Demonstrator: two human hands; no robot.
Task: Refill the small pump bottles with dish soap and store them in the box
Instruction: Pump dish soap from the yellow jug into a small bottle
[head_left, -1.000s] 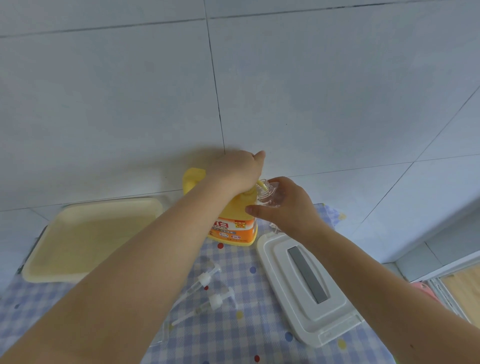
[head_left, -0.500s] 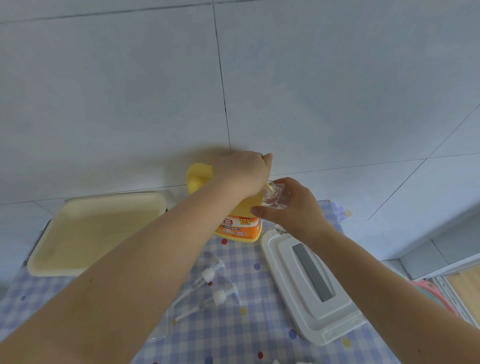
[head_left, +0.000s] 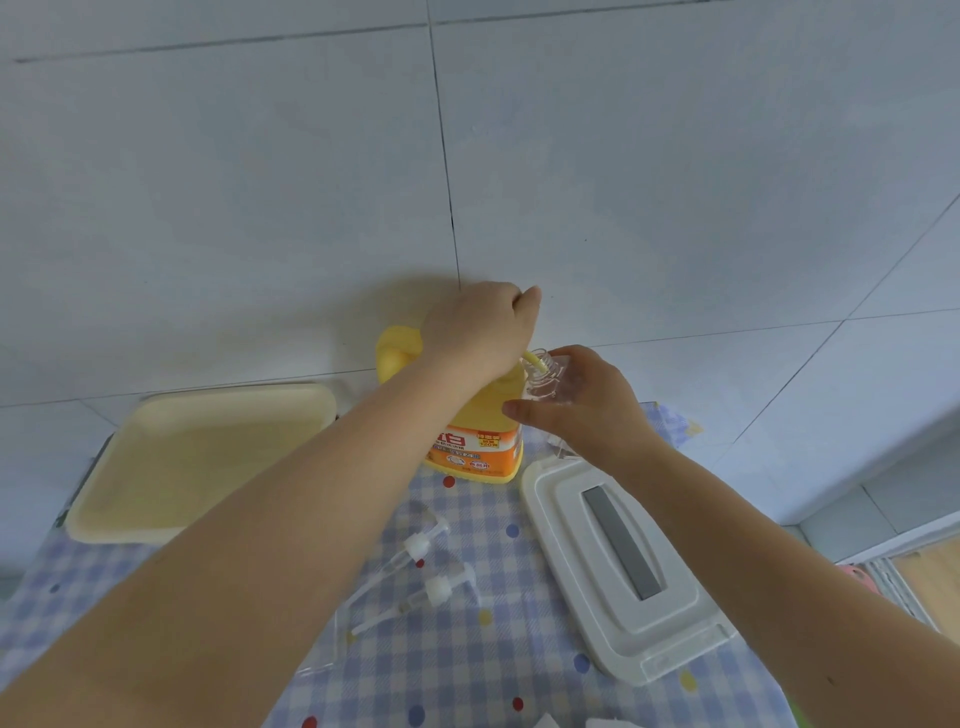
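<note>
A big yellow dish soap jug (head_left: 475, 441) with an orange label stands at the back of the checked tablecloth. My left hand (head_left: 480, 327) sits on top of it, fingers curled over its pump head, whose yellow spout (head_left: 534, 359) pokes out on the right. My right hand (head_left: 576, 402) grips a small clear bottle (head_left: 546, 375) and holds its open neck against that spout. Two loose white pump heads (head_left: 415, 548) (head_left: 439, 590) with clear tubes lie on the cloth in front of the jug.
A cream tray (head_left: 171, 462) lies at the left. A white box lid (head_left: 623, 566) with a grey handle strip lies at the right. A tiled wall rises close behind the jug. The cloth's right edge drops to the floor.
Both hands stay on the jug's pump and the small bottle. The view has shifted slightly; the bottle remains at the spout.
</note>
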